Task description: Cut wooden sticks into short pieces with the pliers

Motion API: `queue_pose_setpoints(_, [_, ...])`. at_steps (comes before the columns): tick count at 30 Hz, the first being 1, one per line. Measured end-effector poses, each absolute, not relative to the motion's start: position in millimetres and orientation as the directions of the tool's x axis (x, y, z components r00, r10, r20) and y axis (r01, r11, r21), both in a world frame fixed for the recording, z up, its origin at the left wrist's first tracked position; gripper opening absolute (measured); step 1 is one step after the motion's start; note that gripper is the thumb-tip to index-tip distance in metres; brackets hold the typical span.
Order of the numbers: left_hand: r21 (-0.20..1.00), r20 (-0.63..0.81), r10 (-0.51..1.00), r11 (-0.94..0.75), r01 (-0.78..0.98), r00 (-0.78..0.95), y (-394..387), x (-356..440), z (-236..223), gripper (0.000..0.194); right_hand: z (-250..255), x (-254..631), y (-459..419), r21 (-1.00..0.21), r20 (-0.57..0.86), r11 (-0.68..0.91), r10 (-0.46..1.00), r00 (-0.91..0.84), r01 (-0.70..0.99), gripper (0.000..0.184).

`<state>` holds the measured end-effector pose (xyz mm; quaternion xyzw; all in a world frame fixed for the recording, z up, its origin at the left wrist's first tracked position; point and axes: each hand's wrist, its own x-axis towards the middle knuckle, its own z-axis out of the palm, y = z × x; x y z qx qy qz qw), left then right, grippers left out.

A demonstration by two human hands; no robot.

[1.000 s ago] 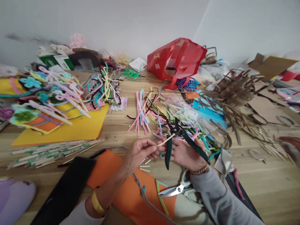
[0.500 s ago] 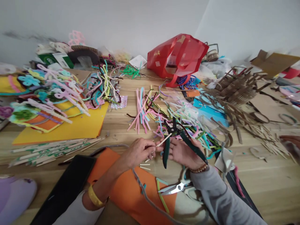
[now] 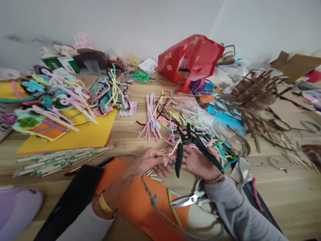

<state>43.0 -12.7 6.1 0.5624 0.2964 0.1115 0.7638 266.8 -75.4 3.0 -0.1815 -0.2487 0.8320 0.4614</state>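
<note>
Between finger and thumb of my left hand (image 3: 150, 161) is a thin pale wooden stick (image 3: 172, 152). The stick slants up to the wire strippers (image 3: 187, 138), whose dark green handles are spread apart. My right hand (image 3: 198, 162) holds the wire strippers from below, palm up, with the thumb by the right handle. Below my left hand, several short cut stick pieces (image 3: 155, 178) lie beside the orange sheet (image 3: 135, 201). Scissors (image 3: 190, 199) with pale handles lie partly open near my right wrist, their blades over the sheet.
Coloured pipe cleaners (image 3: 200, 129) are heaped just beyond my hands. Long sticks in wrappers (image 3: 62, 159) lie at left by a yellow sheet (image 3: 67, 142) and a black flat object (image 3: 72, 201). A red bag (image 3: 173, 65) and small brown woven baskets (image 3: 258, 88) stand farther back.
The stick now stands more steeply against the wire strippers, and the fingers of my left hand have spread a little. The wire strippers stay in my right hand.
</note>
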Motion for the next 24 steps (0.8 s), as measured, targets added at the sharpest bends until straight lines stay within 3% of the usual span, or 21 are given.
queue_pose_setpoints(24, [0.928,-0.303,0.496,0.347,0.133,0.814,-13.9,40.6,-6.4,0.039,3.6,266.3,-75.7,-0.606,-0.105,-0.453,0.861,-0.498,-0.654,0.069])
